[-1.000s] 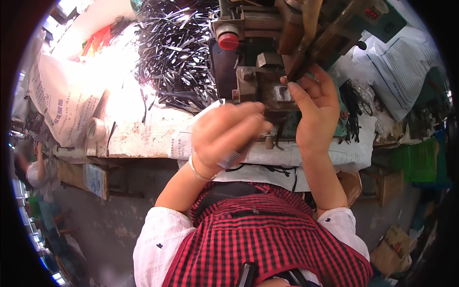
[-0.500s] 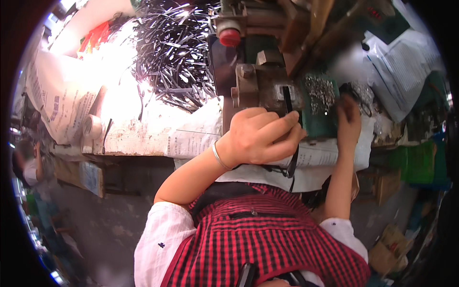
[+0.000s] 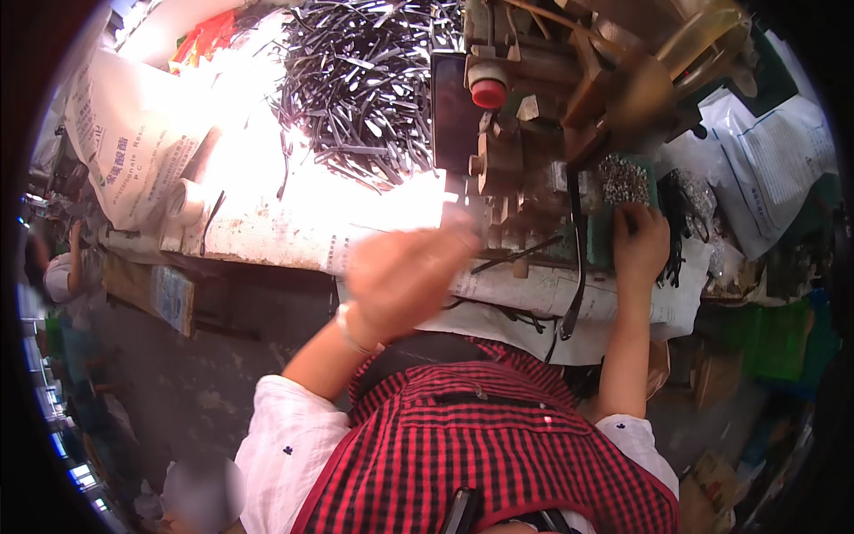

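My left hand (image 3: 405,276) is a blur above the paper-covered bench edge, in front of the small press machine (image 3: 516,178). Whether it holds anything is lost in the blur. My right hand (image 3: 640,245) reaches to the right of the machine, fingers down at the near edge of a green tray (image 3: 598,240) of small shiny metal parts (image 3: 623,178). Its fingertips are among the parts and I cannot see their grip. A red round button (image 3: 488,93) sits on top of the machine.
A big heap of dark metal strips (image 3: 374,80) lies behind and left of the machine. White sacks stand at the left (image 3: 124,133) and right (image 3: 765,169). A black lever (image 3: 574,258) hangs down by the tray. Another person (image 3: 67,276) is at the far left.
My left hand, which held a dark strip at the machine, has swung down and left. My right hand went from the machine to the tray of parts and stays there.
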